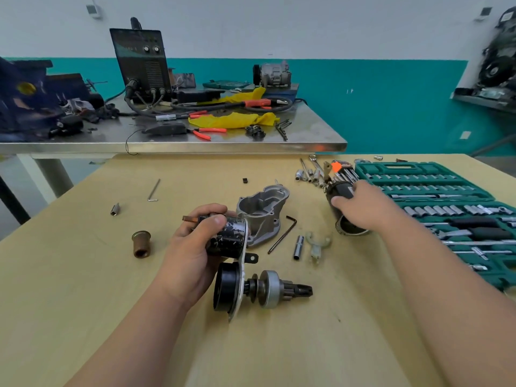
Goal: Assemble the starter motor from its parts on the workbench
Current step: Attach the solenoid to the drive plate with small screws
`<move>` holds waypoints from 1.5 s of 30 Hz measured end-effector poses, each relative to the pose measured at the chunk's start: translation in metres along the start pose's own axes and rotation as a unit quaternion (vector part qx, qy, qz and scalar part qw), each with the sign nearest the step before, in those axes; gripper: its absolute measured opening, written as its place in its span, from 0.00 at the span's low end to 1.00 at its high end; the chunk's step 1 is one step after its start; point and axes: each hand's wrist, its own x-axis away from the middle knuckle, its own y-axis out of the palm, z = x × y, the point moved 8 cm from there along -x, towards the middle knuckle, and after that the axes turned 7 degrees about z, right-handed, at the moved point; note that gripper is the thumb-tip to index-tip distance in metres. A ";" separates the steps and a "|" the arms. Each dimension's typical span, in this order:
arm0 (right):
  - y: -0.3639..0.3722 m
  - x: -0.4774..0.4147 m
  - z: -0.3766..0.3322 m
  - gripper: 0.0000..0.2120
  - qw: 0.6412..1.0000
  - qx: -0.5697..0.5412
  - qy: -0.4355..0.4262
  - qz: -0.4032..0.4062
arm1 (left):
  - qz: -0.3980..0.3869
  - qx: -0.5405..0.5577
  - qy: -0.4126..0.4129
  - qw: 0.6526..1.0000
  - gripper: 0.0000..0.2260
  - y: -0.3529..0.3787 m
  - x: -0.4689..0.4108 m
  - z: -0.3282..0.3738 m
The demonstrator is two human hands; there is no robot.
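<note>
My left hand (192,247) grips the black solenoid (227,238) of a partly built starter, held just above the wooden bench. Below the solenoid sit its grey bracket plate, a black round cap (224,290) and the pinion drive shaft (279,287), which points right. My right hand (363,208) closes over the black cylindrical motor housing (347,224), which lies on the bench at right with its open end toward me. The grey aluminium nose housing (261,212) lies between my hands. A pale plastic shift fork (317,245) lies near the housing.
A green socket set case (458,210) lies open at right. Loose sockets and hex keys (321,173) are behind my right hand. A bent hex key (283,233), a socket (298,247), a brown bushing (141,243) and another hex key (153,190) lie on the bench. A steel table (173,142) stands behind.
</note>
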 end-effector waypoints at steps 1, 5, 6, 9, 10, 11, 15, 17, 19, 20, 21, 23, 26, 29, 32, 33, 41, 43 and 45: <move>0.006 0.000 -0.005 0.28 0.999 0.034 -0.014 0.010 | 0.004 0.000 0.001 1.000 0.06 0.000 0.000 0.000; 0.015 0.009 -0.048 0.21 0.989 0.036 -0.110 0.090 | 0.004 -0.001 0.004 1.000 0.06 -0.001 -0.001 0.000; 0.016 0.015 -0.061 0.19 0.983 0.034 -0.144 0.112 | 0.000 -0.001 0.005 1.000 0.06 -0.001 -0.001 0.000; 0.031 0.036 -0.107 0.16 0.951 0.054 -0.272 0.134 | -0.013 0.002 0.009 1.000 0.06 0.000 0.000 -0.002; 0.039 0.043 -0.122 0.16 0.944 0.064 -0.303 0.116 | -0.013 0.004 0.009 1.000 0.06 -0.001 0.000 -0.003; 0.048 0.048 -0.135 0.15 0.939 0.078 -0.321 0.093 | -0.011 0.005 0.008 1.000 0.07 -0.001 0.000 -0.004; 0.061 0.055 -0.159 0.15 0.934 0.091 -0.336 0.076 | -0.010 0.001 0.007 1.000 0.08 0.001 0.000 -0.006; 0.065 0.057 -0.162 0.19 0.929 0.073 -0.358 0.063 | -0.012 0.002 0.003 1.000 0.08 0.003 0.001 -0.007; 0.063 0.061 -0.162 0.21 0.919 0.030 -0.391 0.047 | -0.013 0.002 0.001 1.000 0.08 0.002 0.001 -0.007; 0.055 0.060 -0.159 0.20 0.918 -0.026 -0.392 0.054 | -0.013 0.003 0.002 1.000 0.08 0.002 0.001 -0.007; 0.042 0.055 -0.151 0.19 0.921 -0.098 -0.368 0.080 | -0.014 0.005 0.002 1.000 0.08 0.002 0.001 -0.007; 0.016 0.036 -0.119 0.17 0.926 -0.215 -0.265 0.159 | -0.015 0.007 0.002 1.000 0.08 0.002 0.000 -0.007; 0.007 0.005 -0.068 0.16 0.960 -0.178 -0.137 0.168 | -0.014 0.009 -0.002 1.000 0.08 -0.001 -0.002 -0.010; 0.013 -0.015 -0.018 0.19 0.989 -0.019 -0.051 0.137 | -0.023 0.018 -0.008 1.000 0.07 0.000 -0.002 -0.011; 0.031 -0.020 0.009 0.24 0.997 0.063 -0.002 0.051 | -0.039 0.015 -0.024 0.999 0.10 0.004 -0.001 -0.011; 0.031 -0.019 0.007 0.24 0.997 0.051 -0.007 0.055 | -0.042 0.015 -0.030 0.999 0.12 0.005 -0.001 -0.012; 0.006 0.024 -0.102 0.16 0.958 -0.055 -0.260 0.108 | -0.024 0.028 -0.050 0.998 0.08 0.010 0.001 -0.014; 0.018 0.044 -0.133 0.16 0.947 -0.042 -0.311 0.066 | -0.019 0.032 -0.048 0.998 0.07 0.010 0.002 -0.013; 0.031 0.059 -0.164 0.15 0.937 -0.040 -0.347 0.016 | -0.012 0.027 -0.043 0.999 0.07 0.006 0.002 -0.010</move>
